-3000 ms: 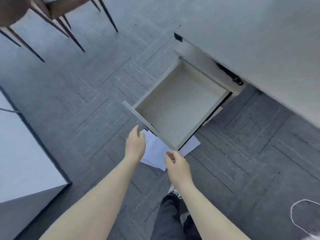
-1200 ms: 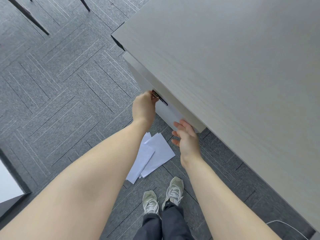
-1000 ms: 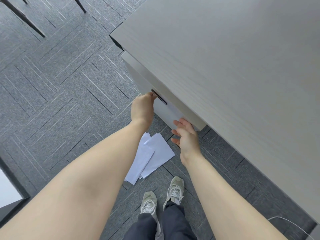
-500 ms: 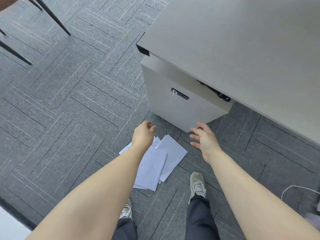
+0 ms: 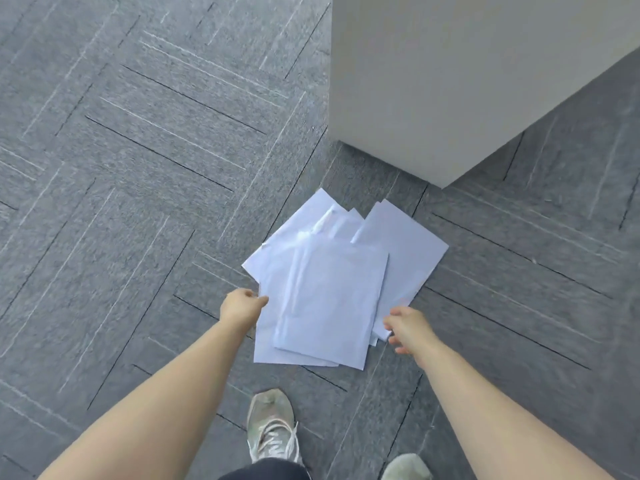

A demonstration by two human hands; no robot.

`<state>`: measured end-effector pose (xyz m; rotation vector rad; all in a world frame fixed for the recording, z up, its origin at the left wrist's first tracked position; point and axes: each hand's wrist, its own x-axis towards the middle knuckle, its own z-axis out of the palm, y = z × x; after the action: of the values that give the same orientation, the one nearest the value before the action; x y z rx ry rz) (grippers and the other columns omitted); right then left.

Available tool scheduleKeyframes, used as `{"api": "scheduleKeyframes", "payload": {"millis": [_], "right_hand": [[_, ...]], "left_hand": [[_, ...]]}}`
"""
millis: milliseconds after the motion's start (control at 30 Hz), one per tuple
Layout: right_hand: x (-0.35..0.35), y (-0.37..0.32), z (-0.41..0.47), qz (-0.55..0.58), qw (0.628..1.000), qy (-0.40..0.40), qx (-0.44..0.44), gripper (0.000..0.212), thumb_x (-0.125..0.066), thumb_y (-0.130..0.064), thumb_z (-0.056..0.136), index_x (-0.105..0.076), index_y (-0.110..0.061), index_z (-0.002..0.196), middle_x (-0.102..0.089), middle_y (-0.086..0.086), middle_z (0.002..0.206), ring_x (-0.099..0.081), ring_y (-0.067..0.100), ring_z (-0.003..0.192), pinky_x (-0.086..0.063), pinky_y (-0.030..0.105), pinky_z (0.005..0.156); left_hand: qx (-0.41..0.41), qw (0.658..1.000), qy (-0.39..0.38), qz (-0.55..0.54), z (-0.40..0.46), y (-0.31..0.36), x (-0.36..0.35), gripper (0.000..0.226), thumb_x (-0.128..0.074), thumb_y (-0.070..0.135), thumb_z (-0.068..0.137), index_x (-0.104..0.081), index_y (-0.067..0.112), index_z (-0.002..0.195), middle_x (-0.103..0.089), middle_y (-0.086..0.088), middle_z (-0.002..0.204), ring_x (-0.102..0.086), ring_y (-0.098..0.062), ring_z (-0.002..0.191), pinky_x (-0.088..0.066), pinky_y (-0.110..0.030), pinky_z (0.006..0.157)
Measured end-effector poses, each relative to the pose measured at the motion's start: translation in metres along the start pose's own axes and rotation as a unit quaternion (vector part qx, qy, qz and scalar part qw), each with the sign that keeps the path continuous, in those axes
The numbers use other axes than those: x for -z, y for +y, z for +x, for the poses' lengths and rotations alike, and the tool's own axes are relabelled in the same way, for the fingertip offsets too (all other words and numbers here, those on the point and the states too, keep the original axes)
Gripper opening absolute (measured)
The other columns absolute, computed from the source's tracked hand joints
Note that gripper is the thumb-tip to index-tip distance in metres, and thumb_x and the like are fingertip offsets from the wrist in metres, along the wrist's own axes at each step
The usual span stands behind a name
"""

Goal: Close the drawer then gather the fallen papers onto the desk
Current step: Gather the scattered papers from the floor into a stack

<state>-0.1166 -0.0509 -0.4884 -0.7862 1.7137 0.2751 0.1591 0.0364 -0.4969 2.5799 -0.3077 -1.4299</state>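
Several white paper sheets (image 5: pixel 329 289) lie in a loose overlapping pile on the grey carpet, just in front of the drawer cabinet (image 5: pixel 433 81). The cabinet's pale front face fills the upper right and looks flush; no open drawer shows. My left hand (image 5: pixel 242 304) reaches down to the pile's left edge, fingertips touching the paper. At the pile's lower right corner my right hand (image 5: pixel 405 329) has its fingers spread against the sheets. Neither hand has lifted a sheet. The desk top is out of view.
Grey patterned carpet tiles (image 5: pixel 138 168) cover the floor all around. My two pale sneakers (image 5: pixel 272 427) stand just below the pile, near the bottom edge. The cabinet's lower corner (image 5: pixel 441 183) sits close behind the papers.
The drawer went from wide open to pushed shut by both hands. My view then dropped toward the floor, and both hands came down from the cabinet front to the edges of the paper pile.
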Motion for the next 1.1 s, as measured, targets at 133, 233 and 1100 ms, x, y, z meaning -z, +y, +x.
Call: {"api": "scheduleKeyframes", "payload": {"millis": [133, 233, 1100], "right_hand": [[-0.025, 0.028, 0.107, -0.032, 0.992, 0.117, 0.032, 0.051, -0.064, -0.021, 0.081, -0.051, 0.0, 0.126, -0.056, 0.021, 0.13, -0.057, 0.032, 0.106, -0.046, 0.037, 0.086], [-0.028, 0.032, 0.153, -0.039, 0.964, 0.264, 0.016, 0.07, -0.07, -0.04, 0.076, -0.046, -0.001, 0.129, -0.05, 0.027, 0.133, -0.053, 0.042, 0.12, -0.045, 0.044, 0.093], [-0.091, -0.008, 0.16, 0.24, 0.924, 0.298, 0.005, 0.059, -0.072, -0.027, 0.073, -0.052, 0.002, 0.12, -0.059, 0.023, 0.124, -0.059, 0.042, 0.11, -0.05, 0.043, 0.086]], "left_hand": [[0.029, 0.999, 0.039, -0.012, 0.079, -0.03, -0.044, 0.06, -0.067, 0.033, 0.083, -0.053, -0.012, 0.121, -0.061, -0.025, 0.126, -0.057, -0.039, 0.116, -0.044, -0.04, 0.082], [0.044, 0.997, 0.043, -0.045, 0.117, -0.047, -0.069, 0.094, -0.077, 0.056, 0.06, -0.05, -0.008, 0.124, -0.063, -0.024, 0.123, -0.059, -0.041, 0.112, -0.049, -0.047, 0.089], [-0.183, 0.942, 0.157, 0.233, 0.18, 0.044, -0.078, 0.083, -0.084, 0.048, 0.058, -0.042, 0.008, 0.117, -0.059, -0.018, 0.124, -0.052, -0.037, 0.119, -0.04, -0.045, 0.096]]}}
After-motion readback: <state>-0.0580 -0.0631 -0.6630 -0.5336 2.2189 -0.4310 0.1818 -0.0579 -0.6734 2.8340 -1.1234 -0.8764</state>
